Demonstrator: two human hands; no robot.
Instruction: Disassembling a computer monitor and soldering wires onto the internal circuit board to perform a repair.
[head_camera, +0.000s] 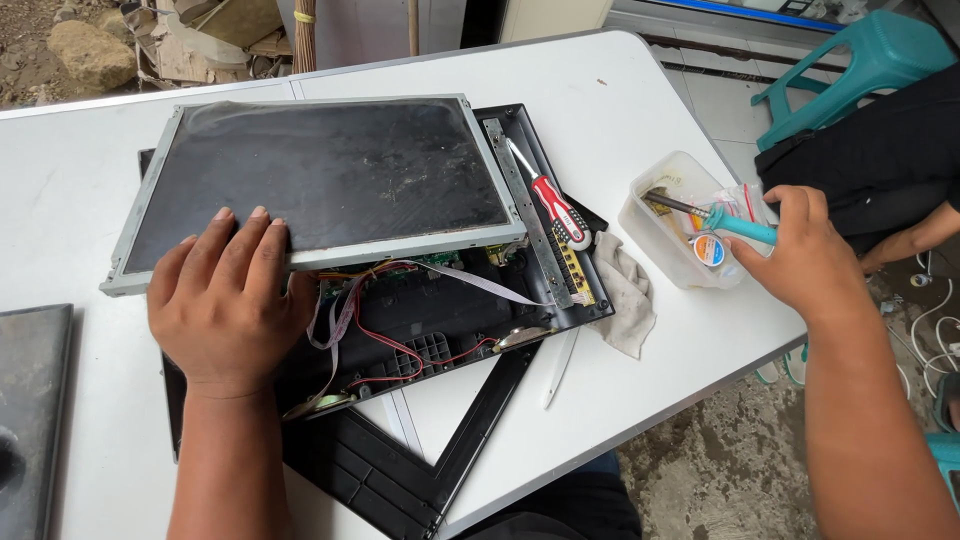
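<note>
Teal-handled soldering iron (735, 222) sits clenched in the right hand (800, 262); left hand (225, 300) lies flat, unclenched, on the screen panel (330, 175).

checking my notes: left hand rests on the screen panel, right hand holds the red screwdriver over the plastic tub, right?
Not quite. The head view shows the right hand holding a teal-handled soldering iron over the plastic tub. The red screwdriver lies untouched on the opened monitor. The left hand does rest on the screen panel.
</note>
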